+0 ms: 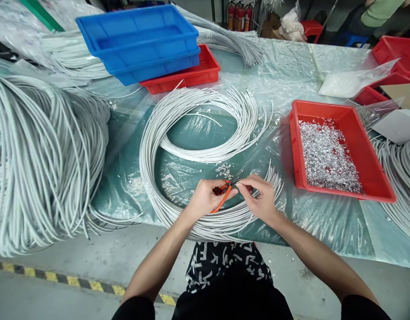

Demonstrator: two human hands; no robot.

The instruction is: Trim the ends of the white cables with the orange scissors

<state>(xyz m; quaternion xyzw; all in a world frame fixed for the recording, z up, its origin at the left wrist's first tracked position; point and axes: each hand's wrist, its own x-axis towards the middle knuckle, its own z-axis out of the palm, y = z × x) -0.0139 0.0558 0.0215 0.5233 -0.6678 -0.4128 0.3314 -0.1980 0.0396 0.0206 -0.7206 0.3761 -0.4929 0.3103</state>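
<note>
My left hand (208, 195) is closed around the orange handles of small pliers (224, 198). Their dark jaws point up and to the right, towards my right hand (260, 198). Thumb and fingertips of that hand are pinched together right beside the jaws, on what looks like the thin end of a cable; the fingers partly hide it. Under both hands lies a coiled bundle of light grey cables (178, 218), with its loose ends fanned out to the right. Just beyond the jaws, several small shiny metal pieces (224, 170) are scattered on the green table covering.
A red tray (378, 175) of small metal pieces stands to the right. Another cable coil (205, 155) lies ahead. Stacked blue trays (141, 49) rest on a red tray (205, 73) at the back. A large cable heap (48, 155) hangs over the table's left edge.
</note>
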